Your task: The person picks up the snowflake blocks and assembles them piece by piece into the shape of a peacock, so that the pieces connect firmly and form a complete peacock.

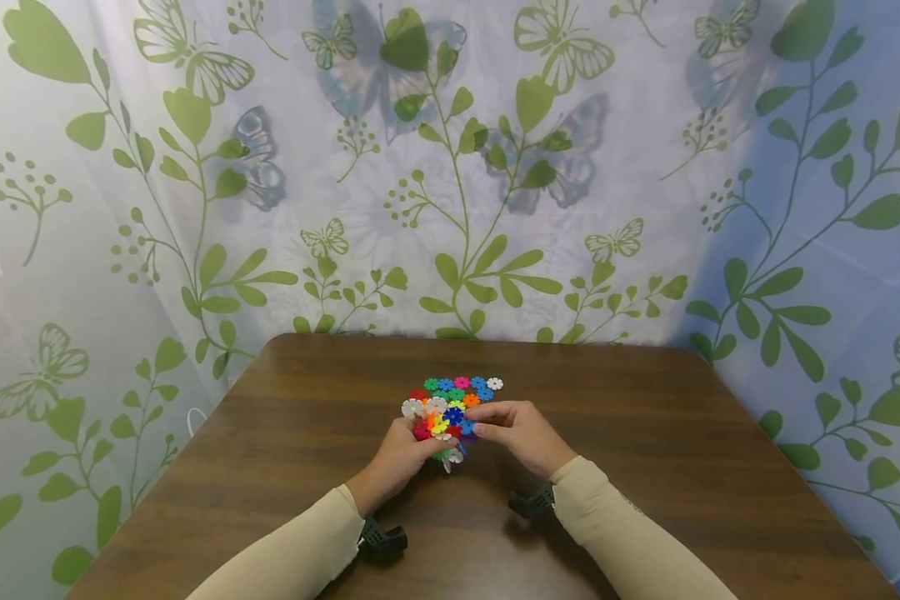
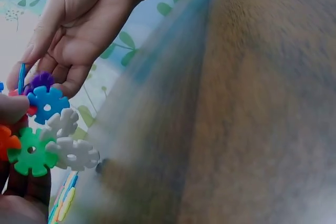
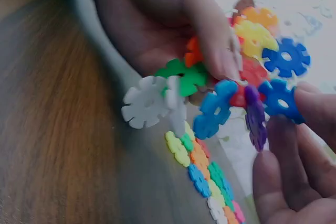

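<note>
My left hand (image 1: 393, 460) grips a cluster of interlocked flower-shaped plastic discs (image 1: 439, 424) above the table, thumb pressed on it. Red, orange, yellow, white, green, blue and purple discs stick out at many angles. On the cluster's right side, my right hand (image 1: 527, 435) pinches a blue disc (image 3: 269, 99) between thumb and fingers. A purple disc (image 3: 255, 121) stands edge-on beside it. Lower on the cluster, a green disc (image 2: 32, 151) joins two white discs (image 2: 79, 154). Part of the cluster is hidden behind my left thumb and fingers.
Loose flower discs, such as an orange disc (image 1: 471, 401) and a white disc (image 1: 495, 383), lie in rows on the brown wooden table (image 1: 607, 400) beyond my hands. A leaf-and-butterfly patterned curtain (image 1: 450, 233) hangs behind the table. Dark devices (image 1: 384, 542) sit at both wrists.
</note>
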### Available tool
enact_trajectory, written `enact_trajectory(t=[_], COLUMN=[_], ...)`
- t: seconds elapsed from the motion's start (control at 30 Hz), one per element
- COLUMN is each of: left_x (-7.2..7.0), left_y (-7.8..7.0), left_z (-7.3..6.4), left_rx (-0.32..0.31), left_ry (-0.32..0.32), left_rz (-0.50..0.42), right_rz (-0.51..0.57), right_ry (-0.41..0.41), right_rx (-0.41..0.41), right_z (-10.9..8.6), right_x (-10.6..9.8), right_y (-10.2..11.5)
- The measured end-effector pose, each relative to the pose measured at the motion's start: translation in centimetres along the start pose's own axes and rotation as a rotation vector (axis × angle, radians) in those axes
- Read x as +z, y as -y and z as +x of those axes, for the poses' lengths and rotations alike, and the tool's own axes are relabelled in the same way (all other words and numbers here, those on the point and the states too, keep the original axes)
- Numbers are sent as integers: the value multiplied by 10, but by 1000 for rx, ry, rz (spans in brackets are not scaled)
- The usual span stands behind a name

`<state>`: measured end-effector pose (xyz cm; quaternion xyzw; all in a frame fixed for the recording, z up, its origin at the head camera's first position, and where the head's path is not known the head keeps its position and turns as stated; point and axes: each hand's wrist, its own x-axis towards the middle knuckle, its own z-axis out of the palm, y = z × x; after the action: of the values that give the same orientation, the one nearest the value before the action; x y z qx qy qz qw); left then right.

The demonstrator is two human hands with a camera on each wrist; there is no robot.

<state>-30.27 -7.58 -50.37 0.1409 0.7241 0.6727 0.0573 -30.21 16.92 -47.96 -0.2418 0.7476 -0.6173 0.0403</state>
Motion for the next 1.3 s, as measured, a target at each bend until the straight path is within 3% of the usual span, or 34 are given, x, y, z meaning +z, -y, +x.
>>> enact_trajectory(t=[0.1,0.23,0.5,0.57,0.67,0.77,0.83,0.97,1.2,1.3], left_x=[0,1,6,7,7,5,4,3,5,5], left_y=[-3,-4,2,4,7,8,7,4,4,4], left_z=[-2,-3,5,8,11,12,11,11,12,12], left_rx=[13,25,9,5,-11,-36,-46,-73,-68,-64], left_ry=[14,12,-37,-69,-105,-103,-85,-86,-130,-132], left_rz=[71,91,-110,-187,-313,-421,-469,-532,-561,-558], right_rz=[71,100,28,-66,-377,-700,-796,-853,-819,-799], right_ry=[11,18,-60,-94,-83,27,121,170,-17,-31], right_rx=[32,43,21,-9,-36,-58,-53,-53,-143,-170], right_z=[0,0,2,3,2,-1,-3,-5,-2,-2], right_x=[-1,1,-1,-4,-6,-6,-4,-2,-1,-2], right_y=[-4,-5,-4,-8,-18,-27,-29,-26,-30,-31])
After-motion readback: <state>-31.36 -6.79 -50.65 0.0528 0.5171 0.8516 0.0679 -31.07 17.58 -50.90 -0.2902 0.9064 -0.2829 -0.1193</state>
